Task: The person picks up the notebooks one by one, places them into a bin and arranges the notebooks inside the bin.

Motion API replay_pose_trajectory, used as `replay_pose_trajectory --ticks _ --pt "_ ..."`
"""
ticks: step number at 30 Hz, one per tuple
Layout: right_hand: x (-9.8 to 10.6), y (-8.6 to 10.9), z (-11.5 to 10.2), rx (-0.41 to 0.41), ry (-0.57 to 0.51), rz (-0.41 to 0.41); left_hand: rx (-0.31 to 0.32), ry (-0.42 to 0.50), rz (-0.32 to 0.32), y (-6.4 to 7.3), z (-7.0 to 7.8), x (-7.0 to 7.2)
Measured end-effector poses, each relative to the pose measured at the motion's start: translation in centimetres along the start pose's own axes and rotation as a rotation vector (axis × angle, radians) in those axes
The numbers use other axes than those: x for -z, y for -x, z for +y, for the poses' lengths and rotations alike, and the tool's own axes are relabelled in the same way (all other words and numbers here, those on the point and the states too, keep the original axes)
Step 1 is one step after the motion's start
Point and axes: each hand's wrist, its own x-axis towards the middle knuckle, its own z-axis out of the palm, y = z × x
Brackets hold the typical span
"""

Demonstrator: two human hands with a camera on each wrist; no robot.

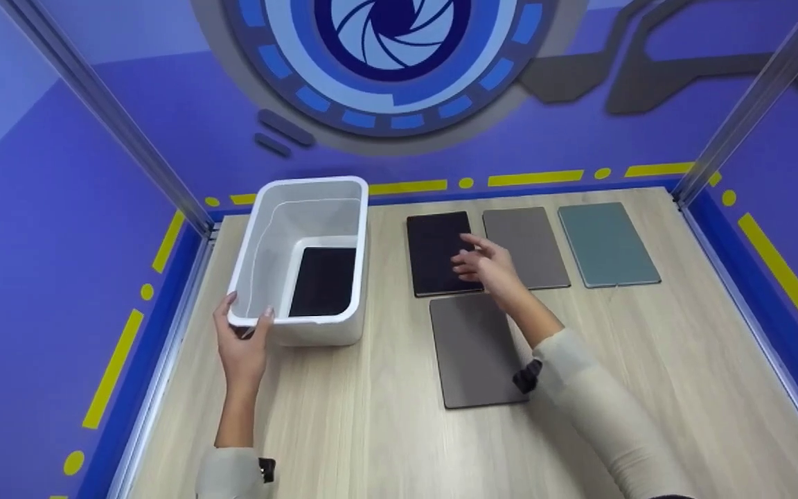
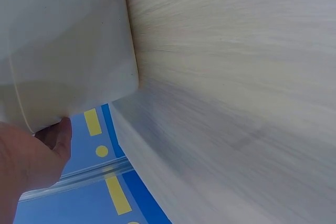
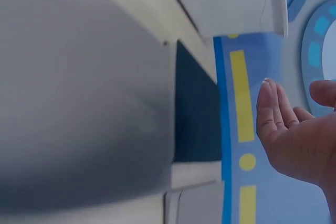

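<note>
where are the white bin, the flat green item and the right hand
White bin (image 1: 319, 216): head view, on its inner back wall
Flat green item (image 1: 609, 244): head view, middle of its top face
Right hand (image 1: 491, 269): head view, middle of the hand

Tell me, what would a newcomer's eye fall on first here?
Probably the big blue round emblem on the back wall. Next, the white bin at the table's left, its near-left corner held by the left hand, with a flat black item inside. To its right lie four apparent notebooks, the right hand hanging over the black one's edge.
</note>
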Motion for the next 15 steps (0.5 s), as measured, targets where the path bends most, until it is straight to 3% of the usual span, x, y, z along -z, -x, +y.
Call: replay_pose_trajectory --ticks 15 --pt "4.9 4.7 4.7 0.028 0.295 0.054 0.005 -0.010 -0.013 0.6 0.0 0.0"
